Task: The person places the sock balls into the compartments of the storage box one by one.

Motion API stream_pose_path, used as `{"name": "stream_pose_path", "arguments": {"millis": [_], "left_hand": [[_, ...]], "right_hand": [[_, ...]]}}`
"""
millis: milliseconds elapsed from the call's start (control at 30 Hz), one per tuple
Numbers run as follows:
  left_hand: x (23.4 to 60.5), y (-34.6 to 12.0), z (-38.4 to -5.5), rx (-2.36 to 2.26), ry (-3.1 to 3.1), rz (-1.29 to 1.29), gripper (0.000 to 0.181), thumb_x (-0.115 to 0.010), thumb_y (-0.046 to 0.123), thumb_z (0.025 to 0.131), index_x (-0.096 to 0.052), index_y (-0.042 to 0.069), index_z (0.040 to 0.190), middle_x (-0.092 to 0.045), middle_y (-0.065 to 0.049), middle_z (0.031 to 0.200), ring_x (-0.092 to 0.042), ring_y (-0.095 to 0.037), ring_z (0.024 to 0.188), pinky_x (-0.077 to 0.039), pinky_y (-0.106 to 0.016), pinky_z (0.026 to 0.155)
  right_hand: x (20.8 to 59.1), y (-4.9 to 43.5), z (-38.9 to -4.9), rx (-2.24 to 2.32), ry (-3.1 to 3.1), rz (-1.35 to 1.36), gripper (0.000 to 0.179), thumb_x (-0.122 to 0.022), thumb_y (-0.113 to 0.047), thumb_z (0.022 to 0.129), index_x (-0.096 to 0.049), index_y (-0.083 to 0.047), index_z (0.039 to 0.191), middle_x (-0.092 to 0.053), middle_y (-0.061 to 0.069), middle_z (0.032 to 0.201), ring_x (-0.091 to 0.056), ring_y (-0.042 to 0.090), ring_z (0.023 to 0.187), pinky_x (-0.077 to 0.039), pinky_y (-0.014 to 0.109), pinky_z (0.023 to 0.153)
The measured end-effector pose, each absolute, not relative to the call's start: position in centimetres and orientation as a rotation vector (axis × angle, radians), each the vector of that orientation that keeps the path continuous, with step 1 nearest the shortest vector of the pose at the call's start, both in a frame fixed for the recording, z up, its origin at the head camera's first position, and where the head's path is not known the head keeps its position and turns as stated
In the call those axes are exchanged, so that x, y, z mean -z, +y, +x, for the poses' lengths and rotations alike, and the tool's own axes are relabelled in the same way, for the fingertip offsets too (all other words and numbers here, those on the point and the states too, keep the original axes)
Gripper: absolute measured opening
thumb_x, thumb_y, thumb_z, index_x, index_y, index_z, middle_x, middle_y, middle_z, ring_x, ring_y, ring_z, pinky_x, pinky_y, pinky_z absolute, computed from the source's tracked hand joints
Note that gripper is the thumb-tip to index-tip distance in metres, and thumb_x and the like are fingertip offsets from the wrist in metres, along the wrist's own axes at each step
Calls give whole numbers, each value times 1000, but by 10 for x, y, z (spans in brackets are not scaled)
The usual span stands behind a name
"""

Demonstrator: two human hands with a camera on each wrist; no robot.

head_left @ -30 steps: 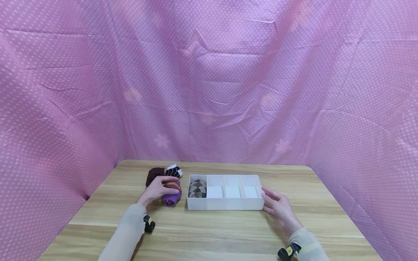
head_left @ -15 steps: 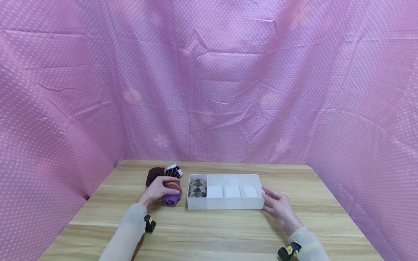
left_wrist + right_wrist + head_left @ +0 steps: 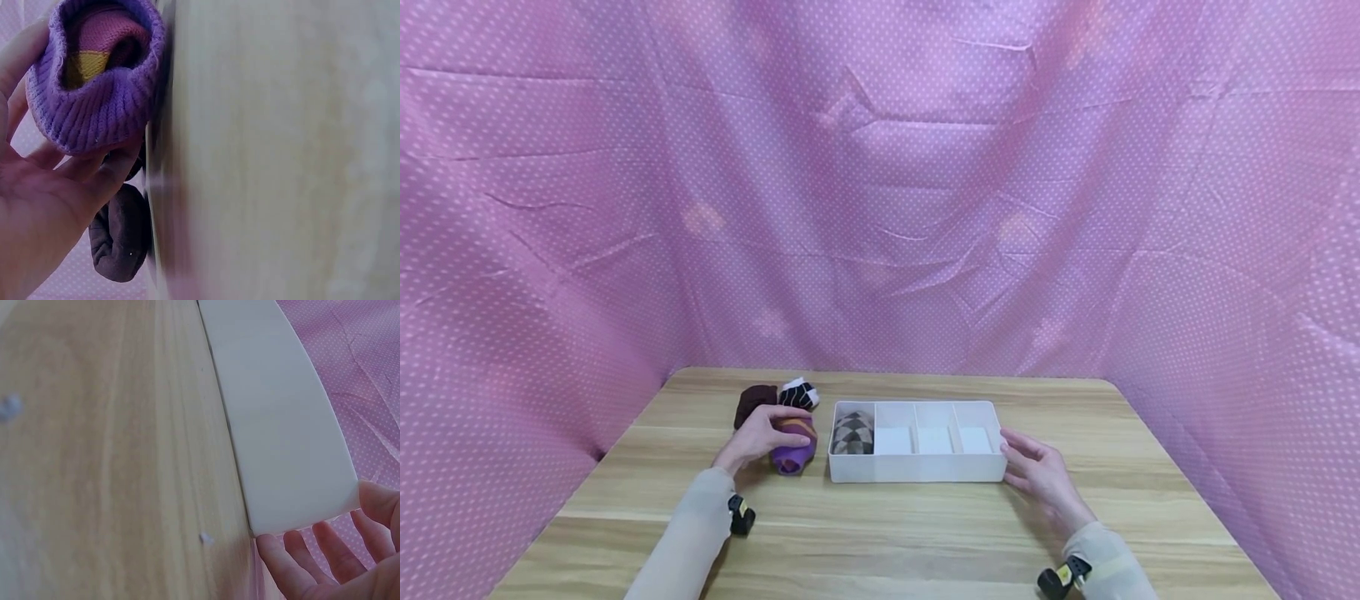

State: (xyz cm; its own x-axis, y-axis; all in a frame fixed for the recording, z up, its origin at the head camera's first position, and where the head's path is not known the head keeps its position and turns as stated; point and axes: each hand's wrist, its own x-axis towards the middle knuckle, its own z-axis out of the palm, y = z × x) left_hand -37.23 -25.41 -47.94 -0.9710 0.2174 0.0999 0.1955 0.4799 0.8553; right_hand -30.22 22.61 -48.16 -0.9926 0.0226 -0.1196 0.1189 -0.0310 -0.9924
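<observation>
My left hand holds a rolled purple sock with an orange stripe on the table, thumb on one side and fingers on the other. The left wrist view shows the roll's ribbed purple cuff, with pink and yellow knit inside. Right of it stands a white divided box, with a rolled checkered sock in its leftmost compartment. The other compartments hold nothing. My right hand touches the box's right end with extended fingertips, the thumb by the upper edge, as the right wrist view shows.
A dark brown rolled sock and a black-and-white patterned one lie behind my left hand. All of it rests on a wooden table. Pink dotted cloth hangs behind and at both sides.
</observation>
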Motion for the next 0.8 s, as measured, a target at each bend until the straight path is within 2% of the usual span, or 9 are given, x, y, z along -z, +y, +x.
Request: {"name": "stream_pose_path", "arguments": {"millis": [267,467,600,800], "left_hand": [[472,-253,-368,-1587,2697,424,53,-86,26,74,-69,15,122,-67,-15,117,-63,-24,99,-53,-33,80],[469,-251,-371,-1694,2633,440,55,-87,33,72,-69,16,122,-69,-9,117,-64,-22,102,-53,-31,85],[463,-248,-369,-1734,2610,424,54,-86,38,72,-70,22,121,-67,-6,118,-63,-22,103,-53,-33,85],[458,-245,-368,-1745,2617,417,59,-85,40,73,-67,19,126,-64,-9,122,-62,-25,106,-54,-34,86]], "right_hand": [[483,227,-302,2211,2139,148,54,-62,-17,97,-43,-2,145,-40,26,150,-61,23,114,-50,44,99],[483,228,-303,2213,2137,137,54,-61,-17,97,-42,-2,146,-40,25,150,-62,20,112,-50,44,99],[482,229,-303,2222,2134,122,55,-62,-17,97,-42,-1,146,-40,25,149,-62,21,111,-50,43,99],[483,228,-302,2229,2128,131,53,-61,-16,97,-43,-2,146,-42,25,149,-62,21,111,-50,43,99]]}}
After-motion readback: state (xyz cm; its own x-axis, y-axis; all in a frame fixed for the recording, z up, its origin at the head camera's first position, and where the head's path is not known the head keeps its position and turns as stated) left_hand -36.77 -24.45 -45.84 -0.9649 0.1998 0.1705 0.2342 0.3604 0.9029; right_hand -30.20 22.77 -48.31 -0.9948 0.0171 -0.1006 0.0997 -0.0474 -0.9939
